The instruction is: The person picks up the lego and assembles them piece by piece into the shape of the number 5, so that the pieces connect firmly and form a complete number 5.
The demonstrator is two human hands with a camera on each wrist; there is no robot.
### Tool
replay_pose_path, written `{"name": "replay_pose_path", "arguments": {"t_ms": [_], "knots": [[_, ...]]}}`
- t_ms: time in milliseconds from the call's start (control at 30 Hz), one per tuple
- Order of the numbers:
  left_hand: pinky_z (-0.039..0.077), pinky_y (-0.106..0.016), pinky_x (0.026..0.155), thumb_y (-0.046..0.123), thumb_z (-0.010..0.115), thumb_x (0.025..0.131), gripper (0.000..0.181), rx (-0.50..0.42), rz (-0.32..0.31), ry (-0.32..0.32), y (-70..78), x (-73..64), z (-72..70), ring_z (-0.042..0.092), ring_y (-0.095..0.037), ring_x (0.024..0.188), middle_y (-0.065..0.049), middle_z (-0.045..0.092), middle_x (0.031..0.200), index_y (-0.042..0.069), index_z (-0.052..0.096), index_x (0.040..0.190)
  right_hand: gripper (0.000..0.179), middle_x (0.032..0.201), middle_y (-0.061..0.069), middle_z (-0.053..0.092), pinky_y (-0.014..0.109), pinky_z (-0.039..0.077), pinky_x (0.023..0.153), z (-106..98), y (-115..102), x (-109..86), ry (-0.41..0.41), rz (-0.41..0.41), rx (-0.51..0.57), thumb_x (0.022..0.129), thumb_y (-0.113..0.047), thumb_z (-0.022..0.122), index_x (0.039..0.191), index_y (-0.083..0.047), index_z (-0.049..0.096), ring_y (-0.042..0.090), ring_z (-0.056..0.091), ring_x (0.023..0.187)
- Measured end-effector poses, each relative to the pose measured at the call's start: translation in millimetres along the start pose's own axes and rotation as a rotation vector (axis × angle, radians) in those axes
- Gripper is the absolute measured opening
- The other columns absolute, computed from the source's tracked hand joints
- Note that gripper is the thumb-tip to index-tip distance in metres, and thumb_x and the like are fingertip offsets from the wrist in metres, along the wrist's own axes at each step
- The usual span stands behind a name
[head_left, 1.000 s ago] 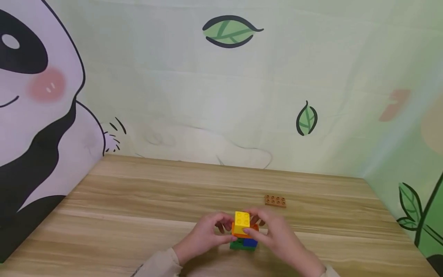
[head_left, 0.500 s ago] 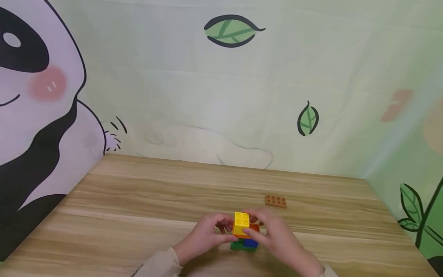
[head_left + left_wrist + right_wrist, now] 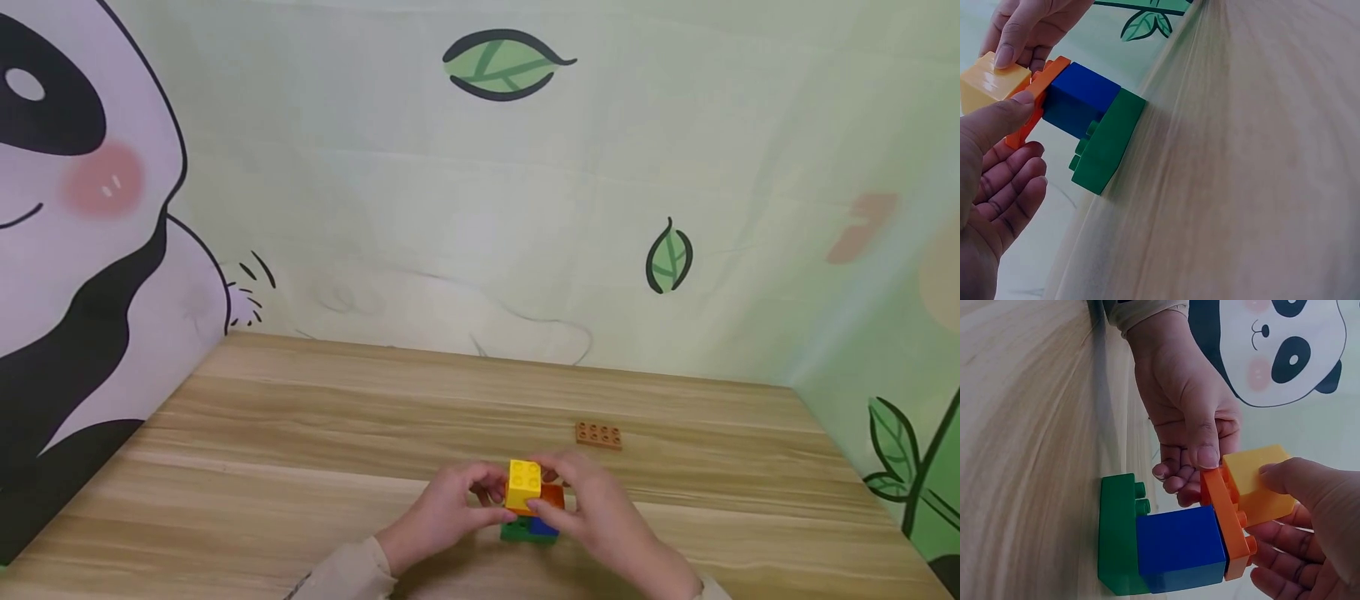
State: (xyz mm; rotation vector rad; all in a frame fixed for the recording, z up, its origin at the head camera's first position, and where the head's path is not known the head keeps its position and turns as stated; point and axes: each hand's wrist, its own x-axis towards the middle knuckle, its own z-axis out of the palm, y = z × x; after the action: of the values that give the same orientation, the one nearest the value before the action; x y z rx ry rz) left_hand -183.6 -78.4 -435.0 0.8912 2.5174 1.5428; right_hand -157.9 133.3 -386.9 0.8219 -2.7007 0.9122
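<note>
Crosswise, a thin orange plastic plate (image 3: 1225, 519) runs between my hands, its left end pinched in my left hand (image 3: 450, 504). My right hand (image 3: 597, 504) pinches the square yellow plastic block (image 3: 522, 496) atop that end; I can't tell if it's fully seated. Under the plate's right end stands a blue plastic block (image 3: 1182, 550) on a green plastic base (image 3: 1116, 537). A brown studded brick (image 3: 598, 435) lies beyond, nearer my right hand.

yellow brick (image 3: 524, 485); orange plate (image 3: 1224, 519); blue brick (image 3: 1180, 547); green brick (image 3: 1117, 534); brown plate (image 3: 598, 435); wood-grained table (image 3: 300, 417); pale-green leaf-printed backdrop (image 3: 360, 167)
</note>
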Motion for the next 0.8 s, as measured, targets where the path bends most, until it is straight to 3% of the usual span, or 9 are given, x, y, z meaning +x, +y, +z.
{"name": "replay_pose_path", "arguments": {"t_ms": [433, 800], "knots": [[0.052, -0.019, 0.075, 0.022, 0.075, 0.083, 0.027, 0.009, 0.008, 0.000, 1.4, -1.6, -0.1, 0.057, -0.001, 0.079, -0.002, 0.069, 0.093, 0.007, 0.066, 0.105, 0.037, 0.114, 0.002, 0.068, 0.038, 0.056, 0.086, 0.6, -3.0, -2.0, 0.001, 0.026, -0.091, 0.086, -0.024, 0.072, 0.120, -0.012, 0.061, 0.016, 0.064, 0.099], [0.052, -0.018, 0.075, 0.019, 0.075, 0.083, 0.023, 0.007, 0.009, 0.002, 1.1, -1.2, 0.7, 0.056, 0.001, 0.078, -0.001, 0.067, 0.091, 0.007, 0.066, 0.100, 0.037, 0.113, 0.001, 0.069, 0.036, 0.056, 0.085, 0.1, 0.2, -1.4, -0.008, 0.004, -0.076, 0.087, -0.026, 0.070, 0.121, -0.013, 0.062, 0.015, 0.064, 0.098]]}}
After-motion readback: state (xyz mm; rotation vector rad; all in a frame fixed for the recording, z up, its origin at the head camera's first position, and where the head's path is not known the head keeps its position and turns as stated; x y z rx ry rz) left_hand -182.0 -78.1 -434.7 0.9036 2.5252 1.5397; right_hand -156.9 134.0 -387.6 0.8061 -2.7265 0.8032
